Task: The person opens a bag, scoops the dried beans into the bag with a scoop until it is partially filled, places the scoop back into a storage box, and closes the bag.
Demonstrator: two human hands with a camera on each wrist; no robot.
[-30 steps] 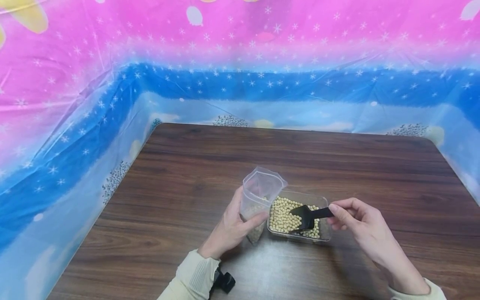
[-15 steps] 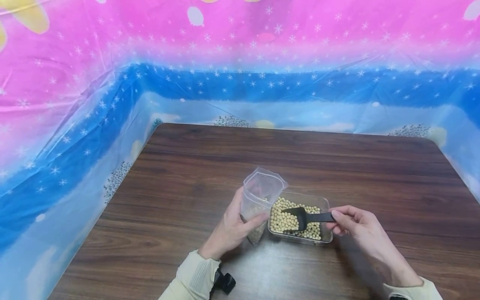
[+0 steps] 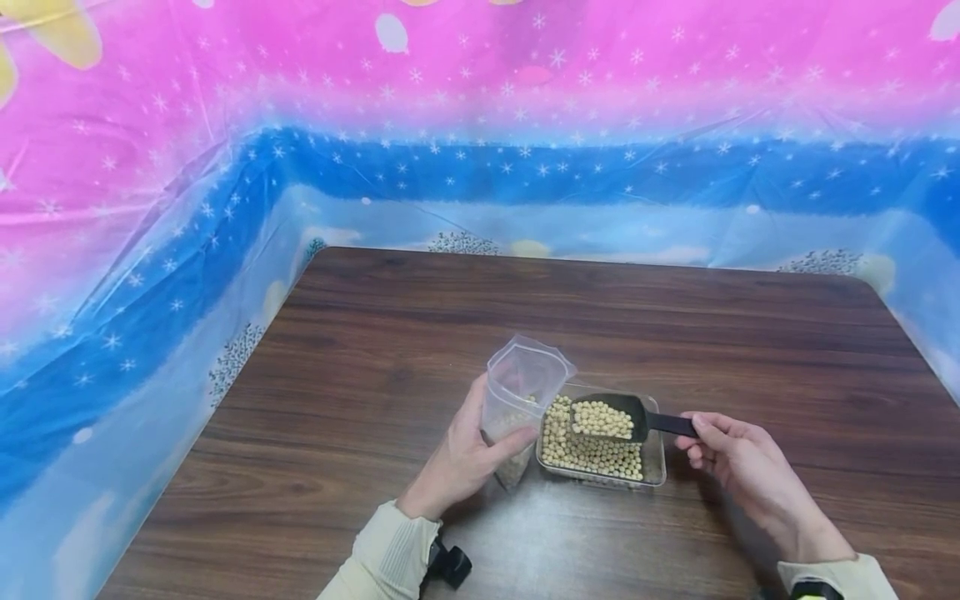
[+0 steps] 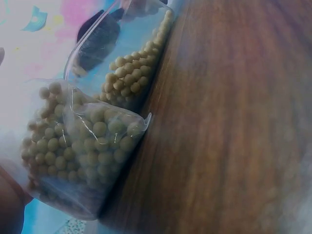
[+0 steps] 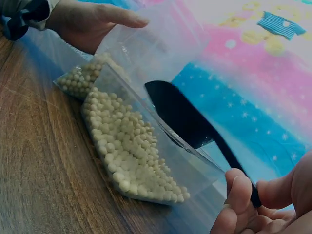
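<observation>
I have a dark brown, wood-grained surface [image 3: 390,325] on my feed, its streaks running mostly left to right, its two far corners rounded and its near edge out of my view. A clear rectangular container [image 3: 656,462] sits upright on the near half, partly filled with round, pale yellow beans [image 3: 600,463]. Just left of it I see a clear bag's [image 3: 513,468] lower corner close to the wood; I can't tell whether they touch. A pale sheen shows nearer me.

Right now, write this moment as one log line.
left hand: holds open bag; right hand: holds scoop; scoop: carries beans, over tub; tub, bag: beans inside
</observation>
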